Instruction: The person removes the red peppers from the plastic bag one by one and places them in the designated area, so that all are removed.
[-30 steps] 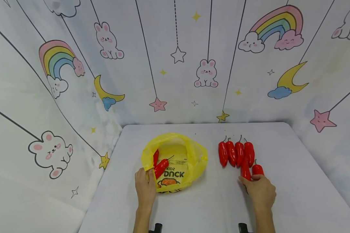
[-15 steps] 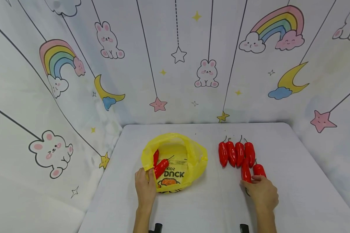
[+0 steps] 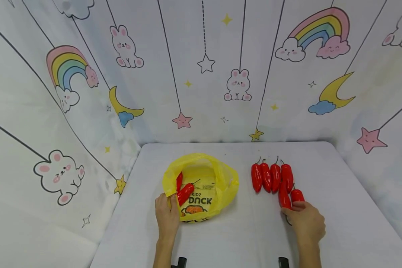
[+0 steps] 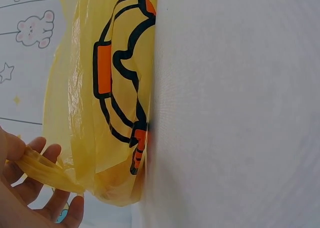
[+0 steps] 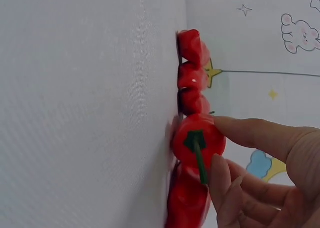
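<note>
My left hand [image 3: 167, 214] pinches the near left rim of a yellow plastic bag [image 3: 228, 186], whose mouth faces up. The left wrist view shows a gathered strip of the bag [image 4: 45, 173] between thumb and fingers. Two red chili peppers are visible inside, one [image 3: 185, 192] in front of another [image 3: 179, 181]. On the right, my right hand [image 3: 308, 221] grips a red chili pepper [image 3: 284, 195] near its stem end between thumb and fingers. Its green stem [image 5: 200, 160] points toward the right wrist camera. Another pepper [image 3: 297, 195] lies just right of it, partly behind the hand.
Several red peppers [image 3: 265, 176] lie side by side beyond the right hand, stems pointing away. Everything rests on a white table [image 3: 241, 238]. Behind it hangs a white cloth [image 3: 201, 93] printed with bunnies, stars and rainbows. Black camera mounts [image 3: 283, 262] show at the lower edge.
My right hand has shifted slightly right and nearer to me. The gripped pepper has moved right with it, its tip still close to the row. The left hand and bag stay still.
</note>
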Motion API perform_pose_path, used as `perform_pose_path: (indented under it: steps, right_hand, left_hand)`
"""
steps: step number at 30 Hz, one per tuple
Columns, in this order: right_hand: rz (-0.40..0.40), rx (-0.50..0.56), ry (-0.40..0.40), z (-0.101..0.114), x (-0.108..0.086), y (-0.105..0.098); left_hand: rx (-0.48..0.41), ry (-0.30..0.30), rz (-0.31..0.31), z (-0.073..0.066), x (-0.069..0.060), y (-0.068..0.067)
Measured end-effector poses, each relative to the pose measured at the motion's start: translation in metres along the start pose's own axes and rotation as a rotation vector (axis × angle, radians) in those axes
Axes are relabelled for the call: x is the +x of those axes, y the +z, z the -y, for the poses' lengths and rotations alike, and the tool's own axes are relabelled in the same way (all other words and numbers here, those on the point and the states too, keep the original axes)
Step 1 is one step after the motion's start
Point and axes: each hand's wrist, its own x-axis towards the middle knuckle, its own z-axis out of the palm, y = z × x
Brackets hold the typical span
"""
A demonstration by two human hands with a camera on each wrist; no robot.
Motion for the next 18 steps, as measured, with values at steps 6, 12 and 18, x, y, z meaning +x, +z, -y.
perform_pose_path:
  steps: [6,12,18]
  right_hand:
    - [-0.024,0.035,-0.036,0.01,0.0,-0.005]
    - [-0.058,0.085,-0.151,0.037,-0.007,-0.005]
    - [-0.016,0.159,-0.282,0.073,-0.018,0.001]
  left_hand:
    - [0.002,-0.003,0.005,0.002,0.001,0.0]
    - [0.003,0.006,-0.001,0.003,0.001,0.001]
    - [0.0,0.012,-0.002,0.003,0.0,0.0]
